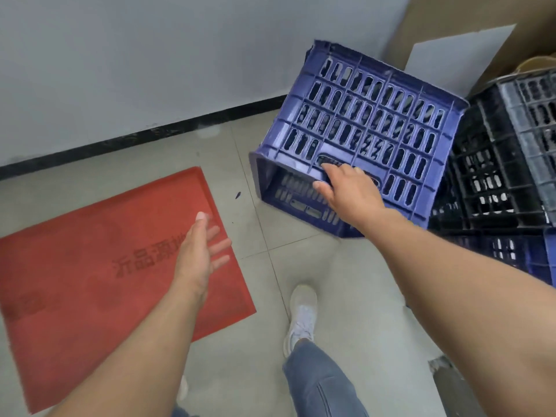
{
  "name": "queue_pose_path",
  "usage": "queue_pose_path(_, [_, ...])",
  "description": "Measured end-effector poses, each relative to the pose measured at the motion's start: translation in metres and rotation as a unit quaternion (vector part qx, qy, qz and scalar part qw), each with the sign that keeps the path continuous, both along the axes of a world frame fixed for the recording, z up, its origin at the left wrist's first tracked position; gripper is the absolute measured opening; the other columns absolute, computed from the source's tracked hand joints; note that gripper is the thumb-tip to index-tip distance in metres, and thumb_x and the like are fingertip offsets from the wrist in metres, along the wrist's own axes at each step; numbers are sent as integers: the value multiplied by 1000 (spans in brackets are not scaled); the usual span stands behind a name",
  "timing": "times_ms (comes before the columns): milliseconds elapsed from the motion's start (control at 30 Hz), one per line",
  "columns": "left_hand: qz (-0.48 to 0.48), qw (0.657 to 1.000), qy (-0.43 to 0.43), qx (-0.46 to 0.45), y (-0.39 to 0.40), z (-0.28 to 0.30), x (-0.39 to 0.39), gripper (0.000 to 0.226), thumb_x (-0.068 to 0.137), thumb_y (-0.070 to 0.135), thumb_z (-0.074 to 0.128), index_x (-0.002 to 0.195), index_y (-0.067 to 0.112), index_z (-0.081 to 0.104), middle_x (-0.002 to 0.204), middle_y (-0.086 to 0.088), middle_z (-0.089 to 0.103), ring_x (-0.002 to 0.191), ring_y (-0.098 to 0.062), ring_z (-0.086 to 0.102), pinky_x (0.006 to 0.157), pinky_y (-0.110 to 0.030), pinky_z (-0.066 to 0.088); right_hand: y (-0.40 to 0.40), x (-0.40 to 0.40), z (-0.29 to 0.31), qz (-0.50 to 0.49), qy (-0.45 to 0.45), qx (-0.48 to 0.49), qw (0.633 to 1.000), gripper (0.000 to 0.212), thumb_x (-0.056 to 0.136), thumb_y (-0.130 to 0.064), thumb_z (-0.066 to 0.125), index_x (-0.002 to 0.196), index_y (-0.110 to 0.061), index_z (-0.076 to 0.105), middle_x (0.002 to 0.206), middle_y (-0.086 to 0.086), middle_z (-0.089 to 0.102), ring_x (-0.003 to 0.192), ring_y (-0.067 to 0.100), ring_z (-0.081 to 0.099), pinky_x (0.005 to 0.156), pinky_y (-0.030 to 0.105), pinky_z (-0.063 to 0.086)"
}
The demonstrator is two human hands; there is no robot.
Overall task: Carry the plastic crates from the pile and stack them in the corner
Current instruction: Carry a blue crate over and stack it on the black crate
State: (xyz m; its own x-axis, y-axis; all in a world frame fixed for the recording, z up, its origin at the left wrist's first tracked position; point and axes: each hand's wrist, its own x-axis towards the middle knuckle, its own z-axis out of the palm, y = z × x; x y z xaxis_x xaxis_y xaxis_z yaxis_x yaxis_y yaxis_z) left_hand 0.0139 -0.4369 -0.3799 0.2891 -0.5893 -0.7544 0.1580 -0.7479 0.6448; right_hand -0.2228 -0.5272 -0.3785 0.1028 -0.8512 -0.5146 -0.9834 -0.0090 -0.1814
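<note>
Looking down, I lose the right hand's (346,191) fingertips inside the handle slot of the blue crate (361,127), which they grip. The slotted crate lies tipped at 1 o'clock, against black crates (493,176) cut off at 3. My left hand (201,251) hangs released above the red mat (90,266); bare floor (346,296) lies between.

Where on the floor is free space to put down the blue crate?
Bare tiles lie between the red mat and the blue crate, up to the wall, and around the shoe. Crowded at right: black crates touch it.
</note>
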Motion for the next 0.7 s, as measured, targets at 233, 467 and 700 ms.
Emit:
queue_pose_path(233, [-28, 1000, 3, -12, 27, 2, 95, 52, 96, 50, 28, 139, 22, 39, 137, -7, 49, 99, -16, 61, 86, -37, 50, 26, 107, -4, -121, -21, -28, 992, 47, 100, -45, 27, 132, -12, 40, 125, 19, 50, 115, 38, 46, 78, 42, 37])
queue_pose_path(467, [-58, 998, 20, -24, 30, 0, 196, 53, 97, 49, 27, 141, 22, 38, 139, -8, 48, 102, -19, 60, 82, -35, 50, 53, 177, 4, -211, -9, -96, 973, 51, 101, -45, 24, 133, -9, 40, 128, 22, 51, 115, 42, 48, 83, 45, 38])
queue_pose_path(700, [-44, 999, 23, 2, 37, -26, 259, 52, 97, 49, 27, 140, 22, 38, 140, -9, 47, 103, -21, 58, 76, -34, 49, 60, 233, -10, -252, -11, -141, 957, 51, 100, -46, 23, 130, -9, 43, 121, 23, 55, 107, 43, 53, 73, 43, 36])
